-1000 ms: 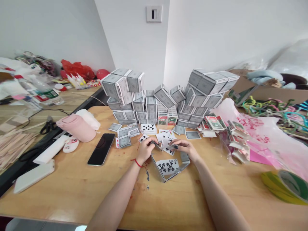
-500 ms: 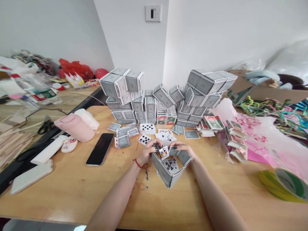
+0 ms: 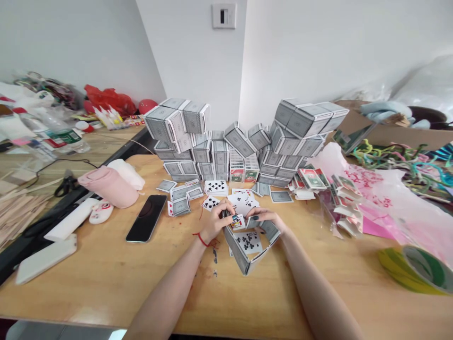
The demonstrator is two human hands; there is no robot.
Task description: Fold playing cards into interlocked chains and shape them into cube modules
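Between my hands is an open frame of folded playing cards [image 3: 239,251], grey backs facing outward, its corner pointing toward me. My left hand [image 3: 219,221] pinches the frame's left end, where a face card [image 3: 238,222] shows by the thumb. At the other end, my right hand [image 3: 266,221] grips the frame's far right part with its fingers bent over the edge. Under the frame lies a clubs card [image 3: 248,242]. Just beyond my fingers, loose cards [image 3: 244,202] are spread face up. The fingertips are partly hidden by the cards.
Behind stand stacked card blocks at left [image 3: 161,123] and right [image 3: 300,118], with card boxes [image 3: 237,174] between. A black phone [image 3: 146,218] and a pink pouch [image 3: 109,186] lie left. At right are opened card boxes [image 3: 345,203], a plastic bag [image 3: 375,189] and a tape roll [image 3: 412,269].
The face card by my left thumb has tipped lower and tilted. My left hand has shifted slightly, and the frame's near side leans a little differently. Both hands keep hold.
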